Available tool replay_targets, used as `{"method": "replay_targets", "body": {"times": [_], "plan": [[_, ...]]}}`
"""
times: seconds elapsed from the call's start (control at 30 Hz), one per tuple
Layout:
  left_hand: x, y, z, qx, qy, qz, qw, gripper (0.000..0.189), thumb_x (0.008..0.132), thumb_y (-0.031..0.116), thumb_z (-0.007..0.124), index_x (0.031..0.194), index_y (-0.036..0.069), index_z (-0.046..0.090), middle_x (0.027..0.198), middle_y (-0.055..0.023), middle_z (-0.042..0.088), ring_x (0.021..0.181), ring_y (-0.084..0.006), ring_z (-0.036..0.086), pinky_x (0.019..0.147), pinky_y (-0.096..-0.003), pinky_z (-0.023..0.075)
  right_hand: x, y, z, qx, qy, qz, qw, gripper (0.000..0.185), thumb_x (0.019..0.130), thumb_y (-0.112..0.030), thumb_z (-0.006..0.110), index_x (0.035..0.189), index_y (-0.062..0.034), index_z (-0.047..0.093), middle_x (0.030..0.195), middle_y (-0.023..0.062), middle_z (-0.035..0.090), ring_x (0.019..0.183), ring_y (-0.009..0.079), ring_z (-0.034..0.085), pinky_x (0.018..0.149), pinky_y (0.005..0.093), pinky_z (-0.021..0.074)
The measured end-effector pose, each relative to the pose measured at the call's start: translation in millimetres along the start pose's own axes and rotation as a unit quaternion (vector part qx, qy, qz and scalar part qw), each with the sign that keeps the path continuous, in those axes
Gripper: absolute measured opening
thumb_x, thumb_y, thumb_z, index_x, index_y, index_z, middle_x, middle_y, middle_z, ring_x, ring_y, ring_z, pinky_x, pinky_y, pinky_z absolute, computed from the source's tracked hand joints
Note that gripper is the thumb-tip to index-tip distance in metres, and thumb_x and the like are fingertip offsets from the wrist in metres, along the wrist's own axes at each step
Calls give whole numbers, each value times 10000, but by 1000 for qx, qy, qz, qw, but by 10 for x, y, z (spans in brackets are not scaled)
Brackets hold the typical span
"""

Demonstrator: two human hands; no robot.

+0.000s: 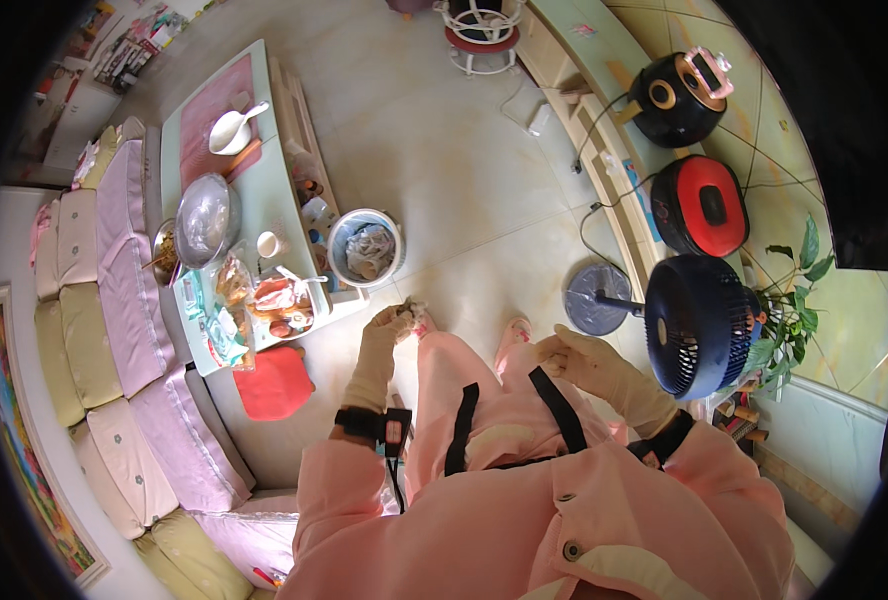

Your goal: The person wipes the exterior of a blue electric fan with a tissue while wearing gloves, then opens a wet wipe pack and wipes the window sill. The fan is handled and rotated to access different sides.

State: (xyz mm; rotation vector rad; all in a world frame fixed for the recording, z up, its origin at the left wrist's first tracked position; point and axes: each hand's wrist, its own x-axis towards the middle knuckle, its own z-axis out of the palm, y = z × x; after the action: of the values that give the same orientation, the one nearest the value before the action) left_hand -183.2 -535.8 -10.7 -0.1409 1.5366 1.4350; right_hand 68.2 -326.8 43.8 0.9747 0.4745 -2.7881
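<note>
My left hand [386, 330], in a pale glove, pinches a small crumpled greyish-white wad [415, 307], perhaps tissue, above my left foot. Just beyond it stands a white waste bin [397, 264] with a liner and crumpled tissue or plastic [370, 250] inside. My right hand [580, 356], also gloved, hovers over my right thigh with its fingers loosely curled. Nothing shows in that hand, though its palm side is hidden. The round base [598, 319] of a dark blue fan [688, 326] lies just beyond it.
Left of the bin, a glass-topped coffee table [268, 195] carries a metal bowl [208, 220], a paper cup [268, 244] and food packages [283, 296]. A red stool [273, 382] sits at its near end. On the right, a low cabinet [601, 71] holds two black cooking appliances [673, 97].
</note>
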Motion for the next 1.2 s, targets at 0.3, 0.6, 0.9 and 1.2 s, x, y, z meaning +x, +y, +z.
{"method": "replay_targets", "body": {"times": [0.3, 0.6, 0.9, 1.2], "plan": [[1046, -3, -1073, 25, 152, -96, 983, 602, 773, 461, 624, 1209, 88, 440, 1156, -59, 489, 1101, -224, 432, 856, -369, 352, 384, 201, 495, -37, 95, -28, 994, 363, 911, -329, 472, 937, 2, 619, 866, 92, 618, 709, 130, 511, 680, 262, 417], [1070, -495, -2664, 151, 223, 178, 946, 170, 815, 191, 542, 829, 39, 617, 761, -78, 609, 691, -177, 544, 624, -293, 436, 816, 259, 966, -115, 141, -42, 982, 349, 902, -309, 494, 933, 17, 614, 835, 82, 617, 673, 118, 512, 661, 261, 420], [555, -340, -4144, -40, 418, -45, 906, 523, 831, 476, 477, 1257, 176, 436, 1315, -127, 386, 1195, -223, 379, 917, -381, 339, 1086, 184, 1234, -197, 176, -41, 964, 317, 897, -285, 510, 930, 12, 614, 837, 85, 615, 687, 120, 493, 681, 268, 400], [633, -522, -4681, -395, 332, -7, 856, 580, 829, 582, 387, 1308, 258, 344, 1351, -141, 192, 1221, -292, 226, 945, -551, 224, 1288, 149, 1172, -207, 218, -22, 954, 349, 892, -317, 511, 925, 13, 618, 838, 84, 599, 706, 122, 478, 668, 262, 391]]}}
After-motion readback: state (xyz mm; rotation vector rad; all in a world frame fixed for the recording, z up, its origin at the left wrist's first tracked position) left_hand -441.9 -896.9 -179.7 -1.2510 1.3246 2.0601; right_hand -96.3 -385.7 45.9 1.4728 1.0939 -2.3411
